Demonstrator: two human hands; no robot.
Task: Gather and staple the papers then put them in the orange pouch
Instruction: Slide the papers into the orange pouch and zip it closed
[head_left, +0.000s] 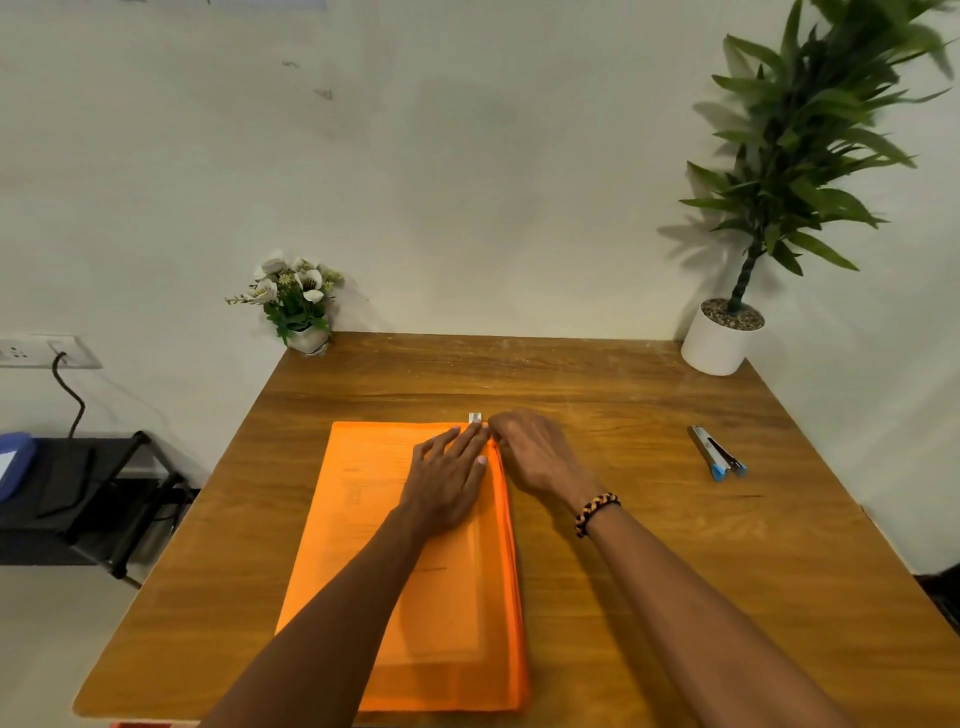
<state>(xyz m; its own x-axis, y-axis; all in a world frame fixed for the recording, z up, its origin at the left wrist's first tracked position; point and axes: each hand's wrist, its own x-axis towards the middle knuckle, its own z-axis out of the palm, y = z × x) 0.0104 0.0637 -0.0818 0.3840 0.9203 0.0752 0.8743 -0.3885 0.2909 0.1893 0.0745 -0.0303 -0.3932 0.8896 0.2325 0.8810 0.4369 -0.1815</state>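
The orange pouch (363, 519) lies flat in the middle of the wooden table (623, 545). Printed papers show faintly through its translucent cover. My left hand (452, 483) rests flat on the pouch near its far right corner, fingers spread. My right hand (535, 452) sits beside it at the pouch's right edge, fingers curled at the small white zip slider (475, 417) at the far corner. Whether the fingers pinch the slider is not clear. The stapler (717, 452), silver with blue ends, lies on the table to the right, apart from both hands.
A small pot of white flowers (298, 306) stands at the table's far left corner. A tall green plant in a white pot (722, 338) stands at the far right corner. A black rack (104, 499) and a wall socket are to the left of the table.
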